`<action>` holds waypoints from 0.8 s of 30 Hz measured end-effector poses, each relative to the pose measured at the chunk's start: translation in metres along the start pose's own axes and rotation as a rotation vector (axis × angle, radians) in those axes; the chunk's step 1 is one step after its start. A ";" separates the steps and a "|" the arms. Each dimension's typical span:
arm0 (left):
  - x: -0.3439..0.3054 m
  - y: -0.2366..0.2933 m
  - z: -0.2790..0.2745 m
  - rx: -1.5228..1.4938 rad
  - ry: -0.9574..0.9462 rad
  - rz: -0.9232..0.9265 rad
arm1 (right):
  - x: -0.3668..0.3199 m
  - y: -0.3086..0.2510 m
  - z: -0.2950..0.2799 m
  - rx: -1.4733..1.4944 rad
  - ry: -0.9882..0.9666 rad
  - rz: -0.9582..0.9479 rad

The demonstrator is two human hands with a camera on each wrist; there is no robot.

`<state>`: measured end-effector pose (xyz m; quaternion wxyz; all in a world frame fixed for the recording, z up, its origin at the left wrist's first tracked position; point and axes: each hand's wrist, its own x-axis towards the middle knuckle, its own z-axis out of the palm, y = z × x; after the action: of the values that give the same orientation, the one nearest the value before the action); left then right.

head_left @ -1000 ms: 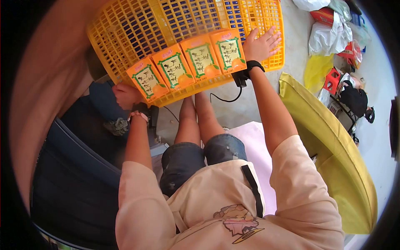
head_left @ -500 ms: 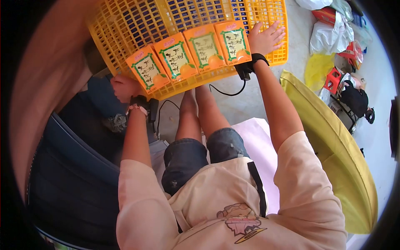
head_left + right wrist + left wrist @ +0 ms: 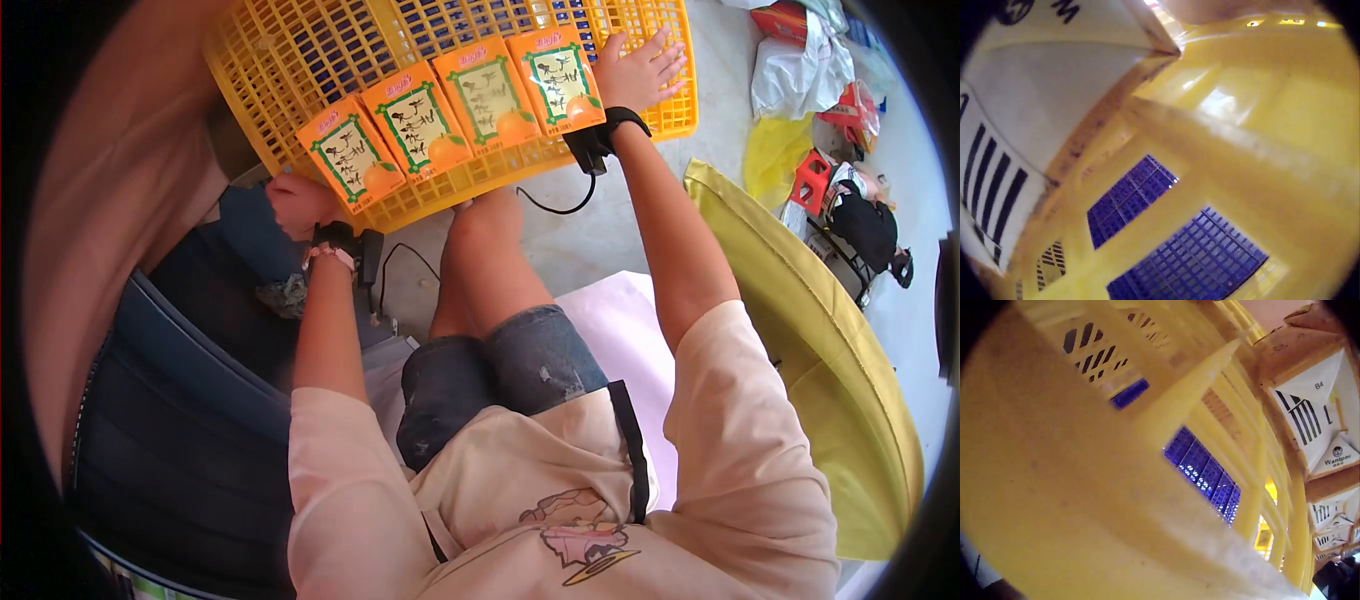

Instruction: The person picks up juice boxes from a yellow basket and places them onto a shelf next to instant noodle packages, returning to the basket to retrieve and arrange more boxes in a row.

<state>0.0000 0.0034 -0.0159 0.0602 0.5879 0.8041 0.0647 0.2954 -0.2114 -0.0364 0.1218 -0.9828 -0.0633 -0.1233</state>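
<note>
Several orange drink cartons [image 3: 488, 98] with green-bordered labels lie in a slanting row on a yellow plastic basket [image 3: 310, 62], near its close edge. White folded carton ends with barcodes [image 3: 1319, 415] show in the left wrist view. My right hand [image 3: 640, 75] lies flat with spread fingers on the basket, right beside the rightmost carton. At the basket's near left corner is my left hand [image 3: 300, 207], beside the leftmost carton. Its fingers look folded, but I cannot tell whether they grip the rim.
Blue gridwork [image 3: 1191, 256] shows through the basket's slots. A black cable [image 3: 560, 210] hangs below the basket. To the right are an olive fabric panel [image 3: 815, 370], a red stool [image 3: 811, 182] and plastic bags [image 3: 800, 80]. A dark curved object [image 3: 180, 400] stands at the left.
The basket, cartons and both hands sit higher in the head view. The legs have shifted and now overlap. Both hands keep their places beside the row.
</note>
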 end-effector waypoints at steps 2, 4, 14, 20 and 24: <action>0.000 -0.004 0.000 0.019 -0.020 -0.016 | -0.002 0.001 0.000 0.004 0.002 0.001; -0.002 -0.003 -0.001 -0.007 0.013 0.037 | 0.000 0.000 0.003 0.015 0.015 -0.003; -0.001 -0.001 0.000 0.059 -0.002 -0.007 | 0.001 0.001 0.002 -0.002 0.007 -0.003; -0.004 0.004 -0.009 0.004 -0.074 -0.039 | 0.001 0.001 0.002 -0.002 0.004 -0.002; -0.002 0.003 -0.007 0.014 -0.072 -0.053 | 0.001 0.001 0.002 -0.023 0.004 0.000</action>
<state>0.0022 0.0024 -0.0082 0.0869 0.5688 0.8171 0.0364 0.2970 -0.2114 -0.0380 0.1106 -0.9839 -0.0617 -0.1260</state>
